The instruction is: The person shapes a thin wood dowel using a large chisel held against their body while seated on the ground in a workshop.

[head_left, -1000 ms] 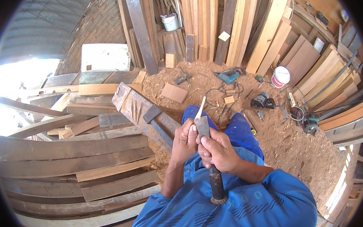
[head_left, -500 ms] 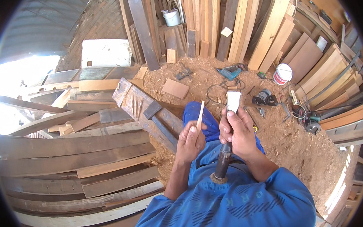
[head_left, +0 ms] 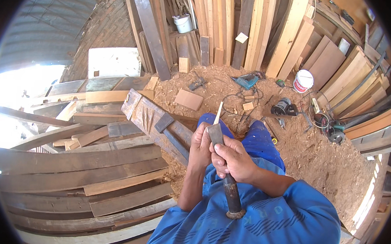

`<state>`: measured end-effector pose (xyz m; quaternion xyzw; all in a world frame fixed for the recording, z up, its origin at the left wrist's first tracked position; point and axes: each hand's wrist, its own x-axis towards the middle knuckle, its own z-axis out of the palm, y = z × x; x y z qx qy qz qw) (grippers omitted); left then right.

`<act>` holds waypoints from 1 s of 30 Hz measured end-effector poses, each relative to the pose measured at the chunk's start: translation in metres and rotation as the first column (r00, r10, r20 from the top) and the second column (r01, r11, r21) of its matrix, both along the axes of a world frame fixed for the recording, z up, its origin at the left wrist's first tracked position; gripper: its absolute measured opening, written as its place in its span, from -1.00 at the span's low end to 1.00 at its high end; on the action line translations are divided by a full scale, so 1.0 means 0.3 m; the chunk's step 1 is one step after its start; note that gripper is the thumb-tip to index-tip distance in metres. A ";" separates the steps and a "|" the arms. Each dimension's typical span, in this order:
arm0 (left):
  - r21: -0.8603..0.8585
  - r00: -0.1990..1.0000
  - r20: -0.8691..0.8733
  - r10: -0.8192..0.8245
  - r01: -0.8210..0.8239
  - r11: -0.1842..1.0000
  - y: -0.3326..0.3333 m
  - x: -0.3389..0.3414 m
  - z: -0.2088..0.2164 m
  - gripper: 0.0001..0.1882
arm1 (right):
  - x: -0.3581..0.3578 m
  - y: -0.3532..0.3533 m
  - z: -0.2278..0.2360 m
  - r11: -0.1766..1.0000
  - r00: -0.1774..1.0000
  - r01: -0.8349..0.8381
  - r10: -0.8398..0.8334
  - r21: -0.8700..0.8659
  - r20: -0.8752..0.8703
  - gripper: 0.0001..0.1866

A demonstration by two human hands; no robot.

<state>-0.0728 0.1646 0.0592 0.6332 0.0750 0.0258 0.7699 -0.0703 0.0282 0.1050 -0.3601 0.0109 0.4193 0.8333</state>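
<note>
In front of my torso, my right hand (head_left: 234, 158) is wrapped round a wide chisel (head_left: 233, 197). Its flat blade (head_left: 215, 134) points up and away, and the dark handle's butt rests against my blue shirt. My left hand (head_left: 200, 148) pinches a thin, pale wooden peg (head_left: 218, 113) that tapers to a narrow tip and stands nearly upright. The blade lies close beside the peg's lower part; whether they touch is hidden by fingers. A dark hammer-like tool (head_left: 164, 122) lies on a worn plank (head_left: 139, 111) left of my knees.
Stacked boards (head_left: 76, 160) fill the left side; tall planks (head_left: 253, 32) lean at the back. On the sawdust-covered floor (head_left: 308, 159) lie a blue-green power tool (head_left: 247, 81), a dark power tool (head_left: 284, 107), cords and wood scraps. A white bucket (head_left: 303, 81) stands at the right.
My right hand has brought the chisel left, up against my left hand, and turned its blade toward the peg. My left hand has shifted slightly; the peg's lower part is now behind the blade.
</note>
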 end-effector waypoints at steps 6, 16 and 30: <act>-0.117 0.998 0.069 -0.005 0.013 0.993 -0.016 -0.030 0.002 -0.71 | -0.010 -0.013 0.023 0.996 0.997 0.027 -0.020 -0.080 0.077 -0.81; 0.124 0.990 0.134 0.050 -0.067 0.990 -0.020 -0.035 0.000 -0.68 | -0.010 -0.015 0.015 0.996 0.989 0.068 -0.060 -0.056 0.136 -0.79; -0.845 0.913 -0.134 -0.384 0.097 0.526 -0.054 -0.116 -0.059 -0.65 | 0.165 -0.140 -0.076 0.926 0.887 0.259 -0.116 -0.274 0.446 -0.79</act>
